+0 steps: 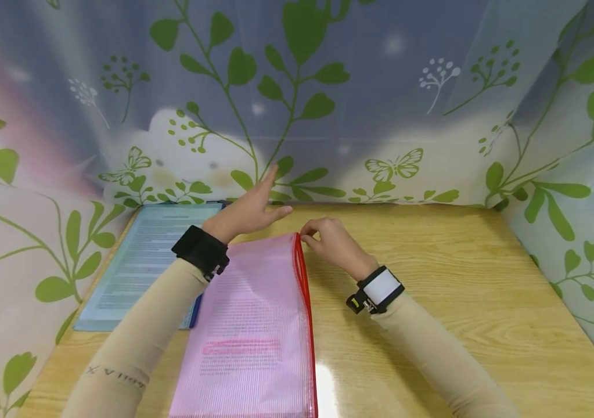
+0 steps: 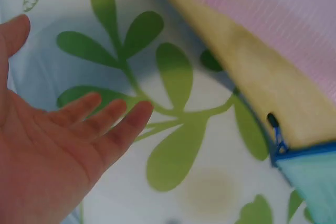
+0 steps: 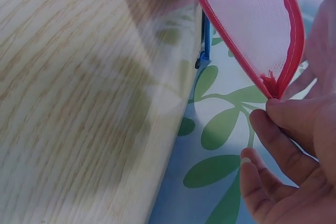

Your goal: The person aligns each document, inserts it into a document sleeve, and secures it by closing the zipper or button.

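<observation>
A pink, ribbed zip file bag (image 1: 255,313) with a red zipper edge (image 1: 309,325) lies lengthwise in front of me. Printed paper with a pink-marked passage shows through it. My right hand (image 1: 337,244) pinches the far end of the zipper between thumb and index finger (image 3: 275,135). Seen from the right wrist, the two red zipper sides (image 3: 231,43) gape apart and meet at that pinched corner. My left hand (image 1: 249,212) hovers over the bag's far edge, palm empty, thumb apart and fingers extended.
Left of the pink bag lies a blue-green zip file bag (image 1: 145,261) with printed paper inside, partly under the left forearm and pink bag. Its dark blue zipper pull (image 2: 276,132) shows at a corner. Leaf-patterned curtains (image 1: 297,116) border the wooden table (image 1: 459,302) at the back and sides.
</observation>
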`<state>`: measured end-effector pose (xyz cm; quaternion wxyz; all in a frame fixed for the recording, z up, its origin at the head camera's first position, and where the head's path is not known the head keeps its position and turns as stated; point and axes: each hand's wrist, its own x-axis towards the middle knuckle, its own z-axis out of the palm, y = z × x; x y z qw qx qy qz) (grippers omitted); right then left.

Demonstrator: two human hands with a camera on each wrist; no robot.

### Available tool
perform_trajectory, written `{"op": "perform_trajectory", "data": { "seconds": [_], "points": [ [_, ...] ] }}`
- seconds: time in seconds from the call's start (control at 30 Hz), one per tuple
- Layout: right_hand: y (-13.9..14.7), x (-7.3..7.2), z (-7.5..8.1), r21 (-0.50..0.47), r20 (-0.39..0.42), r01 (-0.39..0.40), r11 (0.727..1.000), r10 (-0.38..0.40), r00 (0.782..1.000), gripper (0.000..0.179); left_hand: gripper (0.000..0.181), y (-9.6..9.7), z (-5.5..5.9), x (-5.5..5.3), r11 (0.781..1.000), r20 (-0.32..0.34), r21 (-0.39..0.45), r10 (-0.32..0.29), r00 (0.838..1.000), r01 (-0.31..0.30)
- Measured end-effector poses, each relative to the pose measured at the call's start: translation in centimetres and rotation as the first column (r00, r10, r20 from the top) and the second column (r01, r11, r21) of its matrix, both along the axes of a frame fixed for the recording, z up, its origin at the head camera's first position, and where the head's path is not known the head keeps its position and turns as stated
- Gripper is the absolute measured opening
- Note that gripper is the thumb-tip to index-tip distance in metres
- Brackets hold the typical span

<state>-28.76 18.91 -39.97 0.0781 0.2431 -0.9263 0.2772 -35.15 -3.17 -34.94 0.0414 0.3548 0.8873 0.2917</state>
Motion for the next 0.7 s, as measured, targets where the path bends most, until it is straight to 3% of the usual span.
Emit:
{"op": "perform_trajectory", "data": {
  "seconds": [0.27, 0.43, 0.7],
  "points": [
    [0.1, -0.1, -0.2, 0.007, -0.008, -0.009, 1.0, 0.009, 1.0, 0.008, 0.074, 1.3, -1.5, 0.3, 0.991, 0.145, -0.042, -0.116, 0.983, 0.123],
    [0.2, -0.3, -0.4, 0.008, -0.015, -0.008, 1.0, 0.008, 1.0, 0.007, 0.048, 1.9, -2.6, 0.2, 0.98, 0.142, -0.069, -0.177, 0.974, 0.188],
    [0.3, -0.3, -0.6, 0.007, -0.033, -0.005, 1.0, 0.005, 0.999, 0.008, 0.014, 2.0, -4.3, -0.4, 0.969, 0.089, 0.036, -0.246, 0.965, 0.244]
  ]
}}
